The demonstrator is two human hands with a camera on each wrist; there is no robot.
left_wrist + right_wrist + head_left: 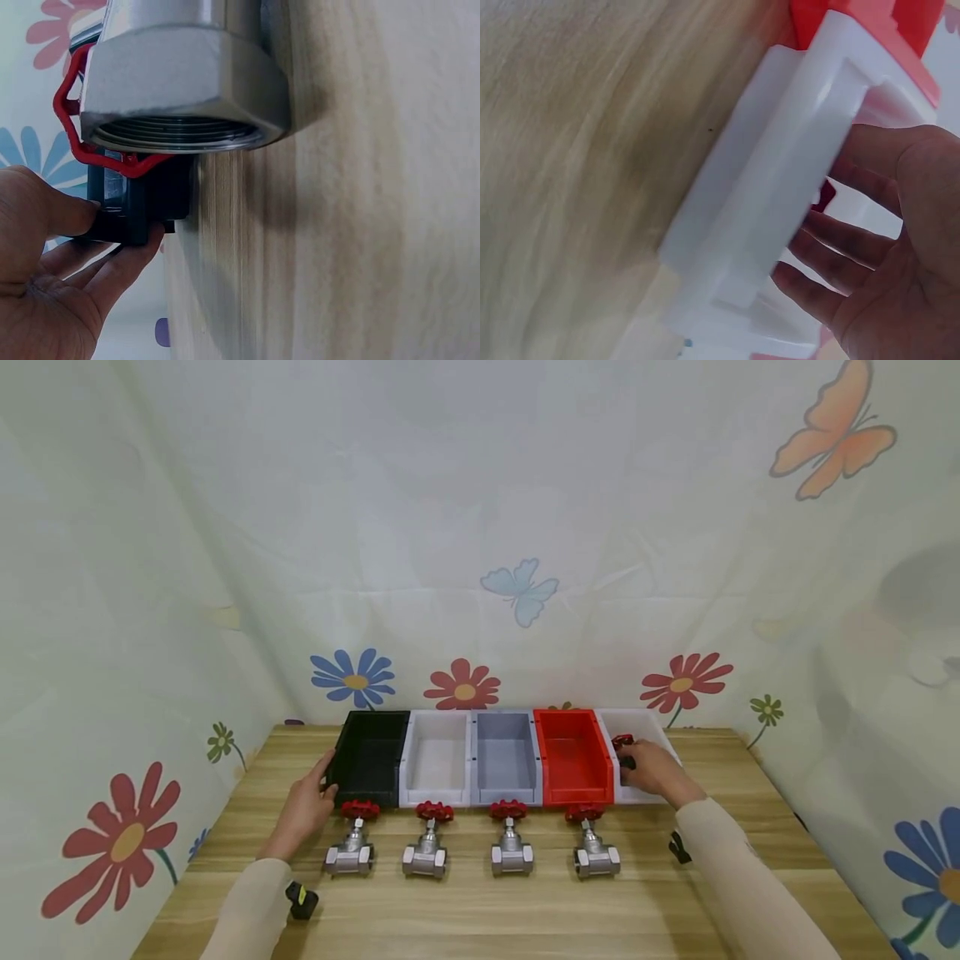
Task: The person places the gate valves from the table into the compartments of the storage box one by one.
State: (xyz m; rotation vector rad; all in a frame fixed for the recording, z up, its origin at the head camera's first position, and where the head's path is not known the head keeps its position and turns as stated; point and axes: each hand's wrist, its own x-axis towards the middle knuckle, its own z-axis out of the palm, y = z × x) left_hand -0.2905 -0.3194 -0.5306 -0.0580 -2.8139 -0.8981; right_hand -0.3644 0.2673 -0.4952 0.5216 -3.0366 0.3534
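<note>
My left hand (pixel 303 807) grips the left side wall of the black bin (pixel 405 760) at the row's left end. In the left wrist view, the thumb and fingers pinch the black bin's edge (pixel 135 217). My right hand (pixel 654 768) reaches into the white bin (pixel 611 718) at the right end. Its fingers hold a valve with a red handwheel (pixel 622 741), mostly hidden by the hand. Only a bit of red wheel (pixel 825 195) shows between the fingers in the right wrist view.
Between the end bins stand another white bin (pixel 468 760), a grey bin (pixel 506 797) and a red bin (pixel 577 797). Several metal valves with red handwheels, such as the leftmost valve (pixel 349 857), line the wooden table (pixel 480 918) before them. A flowered cloth (pixel 420 527) hangs behind.
</note>
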